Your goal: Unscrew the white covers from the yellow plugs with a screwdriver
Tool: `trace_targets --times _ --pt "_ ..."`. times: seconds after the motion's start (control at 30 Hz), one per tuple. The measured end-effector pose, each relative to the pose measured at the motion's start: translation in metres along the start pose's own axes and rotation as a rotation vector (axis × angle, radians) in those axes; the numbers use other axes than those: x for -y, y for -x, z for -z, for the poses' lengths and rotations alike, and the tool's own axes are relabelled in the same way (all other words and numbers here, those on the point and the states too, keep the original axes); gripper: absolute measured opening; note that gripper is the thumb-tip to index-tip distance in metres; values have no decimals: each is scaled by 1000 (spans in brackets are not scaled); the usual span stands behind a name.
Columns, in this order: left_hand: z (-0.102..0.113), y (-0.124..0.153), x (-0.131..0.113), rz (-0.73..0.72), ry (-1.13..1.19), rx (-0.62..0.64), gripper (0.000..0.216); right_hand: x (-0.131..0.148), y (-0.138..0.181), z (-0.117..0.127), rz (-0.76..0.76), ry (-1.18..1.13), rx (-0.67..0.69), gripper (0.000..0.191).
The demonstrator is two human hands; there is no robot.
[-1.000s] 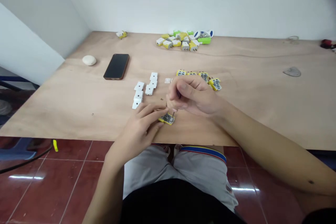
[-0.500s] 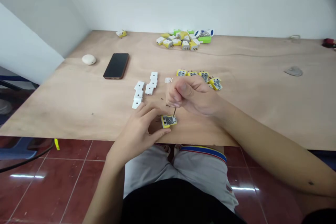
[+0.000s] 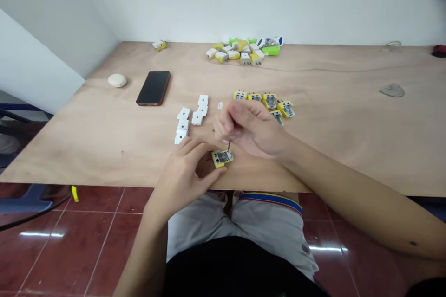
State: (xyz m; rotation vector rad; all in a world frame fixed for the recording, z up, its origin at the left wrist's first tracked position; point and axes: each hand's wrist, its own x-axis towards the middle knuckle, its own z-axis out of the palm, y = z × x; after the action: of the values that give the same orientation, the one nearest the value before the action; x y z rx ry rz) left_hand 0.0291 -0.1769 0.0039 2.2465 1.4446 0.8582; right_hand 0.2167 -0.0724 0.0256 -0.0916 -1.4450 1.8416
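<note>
My left hand [image 3: 188, 171] pinches a small yellow plug half [image 3: 222, 158] near the front edge of the wooden table [image 3: 104, 125]. My right hand [image 3: 251, 130] hovers just above it, fingers curled round a thin tool [image 3: 229, 145], probably a small screwdriver, whose tip points down into the plug half. Several white plug covers [image 3: 191, 120] lie in two short rows left of my hands. A row of open yellow plug halves [image 3: 265, 101] lies just behind my right hand.
A black phone [image 3: 154, 87] and a white oval object [image 3: 117, 80] lie at the left. A heap of yellow, white and green plugs [image 3: 244, 51] sits at the back by the wall, with one stray plug [image 3: 160, 45] further left. A grey object [image 3: 392, 89] lies at the right.
My left hand has turned the yellow plug half slightly and drawn it closer. My right hand has dropped a little, bringing the tool's tip down onto it.
</note>
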Motion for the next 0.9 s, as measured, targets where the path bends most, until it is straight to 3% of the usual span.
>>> trace_targets --times 0.13,0.53,0.7,0.9 --pt "-1 -2 -1 70 -44 -35 23 9 -1 4 -39 -77 -125 52" --pt "-1 -2 -1 80 -33 -28 24 5 0 1 -77 -45 -163 54" --pt "-2 -2 0 76 -27 -37 25 2 2 3 -27 -87 -110 46" --pt "-2 -1 0 67 -25 -48 26 3 5 1 -100 -98 -55 44"
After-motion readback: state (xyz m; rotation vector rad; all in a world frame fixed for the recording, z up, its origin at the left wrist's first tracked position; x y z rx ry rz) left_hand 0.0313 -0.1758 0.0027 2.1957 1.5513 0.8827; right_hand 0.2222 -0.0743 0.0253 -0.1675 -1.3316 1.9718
